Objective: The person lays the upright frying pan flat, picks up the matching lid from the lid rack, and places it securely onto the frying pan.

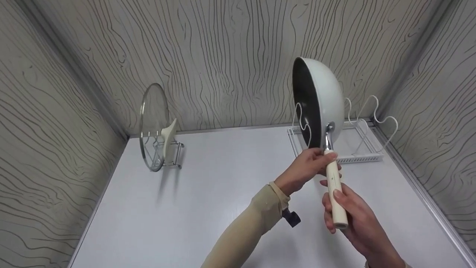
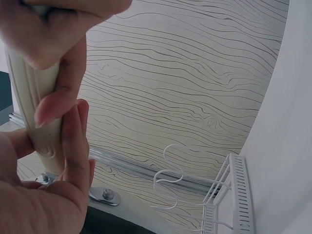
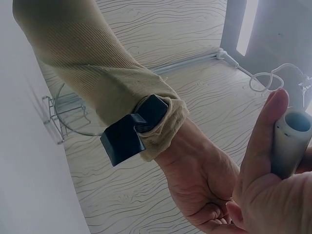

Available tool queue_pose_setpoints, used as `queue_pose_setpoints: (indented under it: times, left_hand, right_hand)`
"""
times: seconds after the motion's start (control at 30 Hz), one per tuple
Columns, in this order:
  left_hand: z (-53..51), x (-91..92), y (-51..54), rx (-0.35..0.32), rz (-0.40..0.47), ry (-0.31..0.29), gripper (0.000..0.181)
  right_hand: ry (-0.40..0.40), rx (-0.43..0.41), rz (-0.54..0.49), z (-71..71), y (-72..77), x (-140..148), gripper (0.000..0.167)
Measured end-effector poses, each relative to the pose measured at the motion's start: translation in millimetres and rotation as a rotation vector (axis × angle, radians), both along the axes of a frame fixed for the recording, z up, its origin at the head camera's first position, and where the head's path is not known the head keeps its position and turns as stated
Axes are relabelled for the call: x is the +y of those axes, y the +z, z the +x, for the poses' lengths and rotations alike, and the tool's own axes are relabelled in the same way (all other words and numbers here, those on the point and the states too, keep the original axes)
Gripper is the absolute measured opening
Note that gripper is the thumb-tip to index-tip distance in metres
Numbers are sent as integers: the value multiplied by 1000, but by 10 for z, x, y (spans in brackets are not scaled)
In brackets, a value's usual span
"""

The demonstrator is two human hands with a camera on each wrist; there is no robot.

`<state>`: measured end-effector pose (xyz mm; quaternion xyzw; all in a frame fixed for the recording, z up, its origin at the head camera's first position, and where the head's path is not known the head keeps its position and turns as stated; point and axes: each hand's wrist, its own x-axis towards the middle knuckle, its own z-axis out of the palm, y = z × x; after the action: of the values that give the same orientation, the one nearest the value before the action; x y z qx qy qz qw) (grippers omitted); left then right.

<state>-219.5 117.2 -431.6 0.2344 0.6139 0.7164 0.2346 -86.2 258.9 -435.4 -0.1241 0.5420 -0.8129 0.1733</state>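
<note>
A white frying pan (image 1: 331, 93) with a dark inside is held up on its side, its cream handle (image 1: 335, 182) pointing down towards me. Close to the pan body, my left hand (image 1: 306, 163) grips the top of the handle between thumb and fingers. Lower down, my right hand (image 1: 355, 212) is wrapped around the same handle near its end. The left wrist view shows both hands on the handle (image 2: 34, 87), one near the metal bracket. In the right wrist view, the hollow handle end (image 3: 290, 141) sticks out of the right hand (image 3: 268, 195).
Behind and below the pan stands a white wire rack (image 1: 359, 160) with wavy dividers. To the left, a glass lid (image 1: 143, 123) with a cream knob (image 1: 169, 137) stands on edge in a small metal stand (image 1: 179, 154). Wood-grain panels (image 1: 223, 63) surround the white table (image 1: 178, 223).
</note>
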Motion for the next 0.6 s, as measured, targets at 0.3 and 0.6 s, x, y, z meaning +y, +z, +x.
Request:
queue_pose_setpoints:
  times: [0.3, 0.6]
  left_hand:
    - [-8, -22, -50, 5, -8, -10, 25]
    - [-22, -12, -21, 22, 7, -20, 26]
  right_hand:
    - [-9, -7, -11, 12, -20, -11, 43]
    - [-4, 5, 1, -6, -10, 6, 45]
